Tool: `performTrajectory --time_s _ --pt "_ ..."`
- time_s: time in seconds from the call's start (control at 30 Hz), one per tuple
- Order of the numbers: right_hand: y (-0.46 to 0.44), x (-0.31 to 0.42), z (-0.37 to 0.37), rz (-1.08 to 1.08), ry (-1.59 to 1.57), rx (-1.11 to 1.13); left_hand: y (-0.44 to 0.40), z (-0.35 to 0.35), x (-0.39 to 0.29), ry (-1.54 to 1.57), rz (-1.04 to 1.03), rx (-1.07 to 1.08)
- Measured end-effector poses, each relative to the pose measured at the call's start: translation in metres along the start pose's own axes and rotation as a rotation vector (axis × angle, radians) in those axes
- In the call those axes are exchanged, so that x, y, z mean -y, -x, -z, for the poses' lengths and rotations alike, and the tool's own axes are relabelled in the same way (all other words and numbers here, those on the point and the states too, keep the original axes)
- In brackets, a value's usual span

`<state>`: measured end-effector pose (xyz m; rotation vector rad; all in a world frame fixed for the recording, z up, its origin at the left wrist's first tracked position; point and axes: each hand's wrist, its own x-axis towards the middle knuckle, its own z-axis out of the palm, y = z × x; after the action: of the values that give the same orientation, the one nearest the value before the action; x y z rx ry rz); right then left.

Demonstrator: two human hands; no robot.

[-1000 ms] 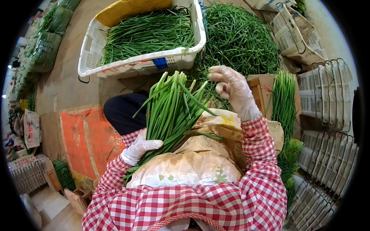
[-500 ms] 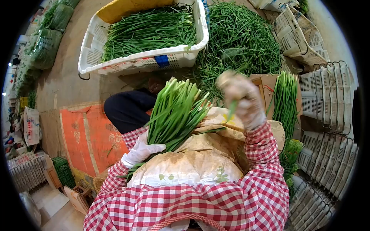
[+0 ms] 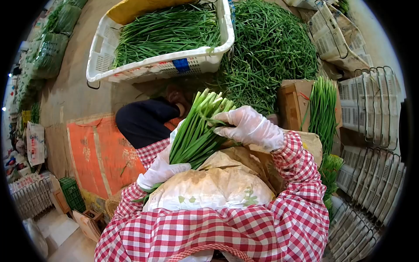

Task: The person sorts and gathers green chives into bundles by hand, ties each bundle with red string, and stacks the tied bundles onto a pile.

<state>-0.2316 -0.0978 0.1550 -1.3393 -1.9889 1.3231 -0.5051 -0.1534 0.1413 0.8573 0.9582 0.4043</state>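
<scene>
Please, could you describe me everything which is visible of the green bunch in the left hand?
The green bunch has many long, slim stalks, paler at their upper ends, which point away from the body. It slants above the stained lap cover. The gloved left hand grips it lower; the gloved right hand touches its upper right side.

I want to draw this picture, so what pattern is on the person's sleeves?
The sleeves are red and white checks, clearest in the head view.

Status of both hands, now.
Left hand: closed around the bunch of green stalks.
Right hand: fingers at the bunch's upper side; whether they pinch a stalk cannot be told.
</scene>
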Motion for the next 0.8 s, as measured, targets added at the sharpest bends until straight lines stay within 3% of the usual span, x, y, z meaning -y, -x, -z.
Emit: performTrajectory --time_s 0.03,0.1,0.17,0.3,0.43,0.5,0.57,0.63,0.7,0.77,0.8 --pt "0.001 0.000 -0.001 0.004 -0.075 0.031 -0.002 0.001 0.001 -0.031 -0.011 0.006" --pt "-0.001 0.004 -0.002 -0.299 -0.536 -0.003 -0.003 -0.002 -0.007 0.023 0.017 0.040" --pt "0.004 0.014 0.018 -0.454 -0.798 0.101 -0.003 -0.003 -0.007 0.082 0.043 0.067" --pt "0.009 0.007 0.020 -0.358 -1.020 0.114 -0.002 0.004 0.002 0.075 0.077 0.082" --pt "0.011 -0.006 0.038 -0.161 -1.366 -0.084 0.000 0.001 -0.001 0.001 0.050 0.051" --pt "0.012 -0.016 0.051 0.114 -1.494 -0.192 0.001 0.000 -0.001 -0.032 0.033 0.030" --pt "0.018 -0.036 0.074 0.329 -1.696 -0.141 0.002 -0.001 -0.001 -0.014 0.020 0.025" --pt "0.015 -0.056 0.092 0.291 -1.303 -0.379 0.002 -0.001 -0.006 -0.057 0.028 0.014" --pt "-0.005 -0.059 0.087 -0.337 -0.295 -0.723 0.003 -0.004 -0.006 -0.099 0.040 0.007" --pt "-0.015 -0.042 0.083 -0.840 0.915 -0.333 0.002 -0.007 -0.005 0.042 -0.012 0.023" --pt "-0.014 -0.036 0.079 -0.616 0.462 -0.432 0.002 -0.003 -0.003 0.007 0.008 0.043"
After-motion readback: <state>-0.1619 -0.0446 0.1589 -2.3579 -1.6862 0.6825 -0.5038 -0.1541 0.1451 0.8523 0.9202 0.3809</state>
